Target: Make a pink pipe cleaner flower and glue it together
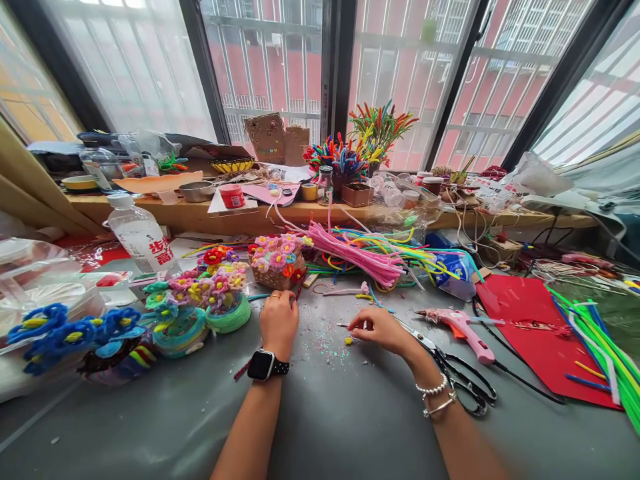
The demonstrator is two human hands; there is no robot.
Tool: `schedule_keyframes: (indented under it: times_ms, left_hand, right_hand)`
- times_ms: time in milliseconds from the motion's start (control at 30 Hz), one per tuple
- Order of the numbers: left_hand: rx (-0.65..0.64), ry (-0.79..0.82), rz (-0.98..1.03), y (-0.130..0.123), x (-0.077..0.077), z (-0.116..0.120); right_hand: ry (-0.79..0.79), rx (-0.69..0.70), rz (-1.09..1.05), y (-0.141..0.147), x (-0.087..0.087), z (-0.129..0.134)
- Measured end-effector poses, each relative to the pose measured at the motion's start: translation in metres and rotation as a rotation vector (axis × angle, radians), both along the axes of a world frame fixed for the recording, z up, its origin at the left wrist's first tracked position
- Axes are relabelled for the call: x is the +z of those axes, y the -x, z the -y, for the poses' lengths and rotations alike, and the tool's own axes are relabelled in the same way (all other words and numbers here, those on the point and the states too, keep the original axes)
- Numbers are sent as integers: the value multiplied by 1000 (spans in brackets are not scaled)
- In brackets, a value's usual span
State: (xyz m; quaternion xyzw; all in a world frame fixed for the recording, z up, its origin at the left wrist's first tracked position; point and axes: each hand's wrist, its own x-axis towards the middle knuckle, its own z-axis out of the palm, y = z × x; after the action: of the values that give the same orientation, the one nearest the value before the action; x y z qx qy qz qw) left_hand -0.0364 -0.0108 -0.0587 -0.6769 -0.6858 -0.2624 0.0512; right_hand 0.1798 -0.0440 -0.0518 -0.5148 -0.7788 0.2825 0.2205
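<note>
My left hand (pixel 279 323), a watch on its wrist, has bent fingers close together at the front of a small woven basket (pixel 270 270) of pink, white and orange fluffy flowers. What those fingertips hold, if anything, is hidden. A dark red fuzzy stem (pixel 301 283) stands beside them. My right hand (pixel 377 330) is closed in a pinch low over the table; a thin, dark-tipped thing pokes out at its fingertips, too small to name. Just below lies a small yellow piece (pixel 349 341). Glittery bits (pixel 327 343) are scattered between the hands.
Black-handled scissors (pixel 465 383) and a pink glue gun (pixel 463 327) with its cord lie at right, near red sheets (pixel 530 333). Pink pipe cleaners (pixel 355 253) are heaped behind. Flower pots (pixel 227 313), blue flowers (pixel 75 333) and a bottle (pixel 137 233) stand left.
</note>
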Motion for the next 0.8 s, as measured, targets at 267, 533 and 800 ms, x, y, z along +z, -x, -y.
schedule_keyframes:
  times_ms: [267, 533, 800]
  left_hand:
    - [-21, 74, -29, -3, 3, -2]
    - [-30, 67, -29, -5, 4, -7]
    - [-311, -13, 14, -26, 10, -12]
  right_hand:
    - [-31, 136, 54, 3, -3, 0]
    - [-70, 90, 132, 11, -14, -3]
    - [-120, -120, -178, 10, -7, -8]
